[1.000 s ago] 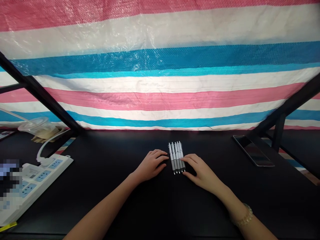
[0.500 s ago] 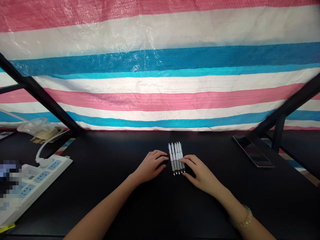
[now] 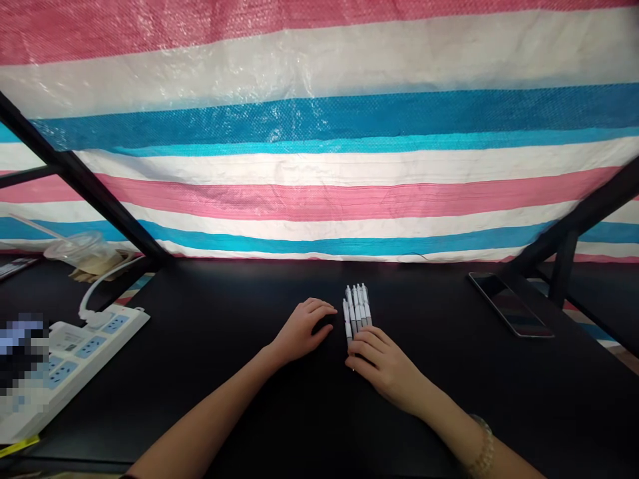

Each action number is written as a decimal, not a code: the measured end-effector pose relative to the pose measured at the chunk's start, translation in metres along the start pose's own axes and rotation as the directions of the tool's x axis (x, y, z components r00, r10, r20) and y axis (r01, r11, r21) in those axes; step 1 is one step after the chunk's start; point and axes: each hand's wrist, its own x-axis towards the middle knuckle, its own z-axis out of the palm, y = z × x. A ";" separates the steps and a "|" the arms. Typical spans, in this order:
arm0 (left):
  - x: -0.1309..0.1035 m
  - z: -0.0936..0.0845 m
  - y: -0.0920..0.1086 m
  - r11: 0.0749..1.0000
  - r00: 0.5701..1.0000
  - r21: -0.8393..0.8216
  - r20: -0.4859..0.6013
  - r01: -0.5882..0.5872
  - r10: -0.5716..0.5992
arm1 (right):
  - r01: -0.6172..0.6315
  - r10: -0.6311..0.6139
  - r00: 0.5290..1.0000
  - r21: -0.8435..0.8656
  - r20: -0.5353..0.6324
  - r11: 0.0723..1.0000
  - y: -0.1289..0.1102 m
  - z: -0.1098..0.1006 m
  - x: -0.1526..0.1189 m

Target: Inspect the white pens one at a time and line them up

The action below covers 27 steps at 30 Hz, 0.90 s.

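Note:
Several white and grey click pens (image 3: 360, 306) lie side by side on the black table (image 3: 279, 426), their clicker ends pointing away from me. The leftmost pen (image 3: 347, 320) sits lower than the others, out of line with the row. My right hand (image 3: 387, 366) has its thumb and fingers closed on that pen's near end, covering the lower parts of the neighbouring pens. Just left of the row, my left hand (image 3: 305, 330) rests on the table, fingers loosely curved and apart, holding nothing.
A phone (image 3: 509, 305) lies at the right. On the left are a white power strip (image 3: 107, 346) with a plugged-in cable and, farther back, a clear plastic cup (image 3: 80, 249). Black slanted frame bars (image 3: 114, 206) and a striped plastic sheet (image 3: 319, 199) stand behind.
My right hand has moved left and toward me, from the right side of the row onto the leftmost pen, which has slid toward me. My left hand stays beside the row.

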 end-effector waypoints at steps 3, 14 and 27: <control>0.001 0.000 0.011 0.878 0.944 -0.375 -0.019 0.297 -0.328 | -0.171 0.194 0.976 0.200 -0.100 0.965 -0.006 -0.011 -0.003; -0.001 0.006 0.029 0.063 0.839 -0.926 0.306 0.372 -0.450 | -0.516 0.485 0.821 0.755 0.301 0.405 -0.033 -0.007 0.003; -0.003 0.010 0.038 -0.009 0.855 -0.914 0.382 0.405 -0.350 | -0.562 0.134 0.534 0.469 0.835 -0.682 -0.029 0.014 -0.006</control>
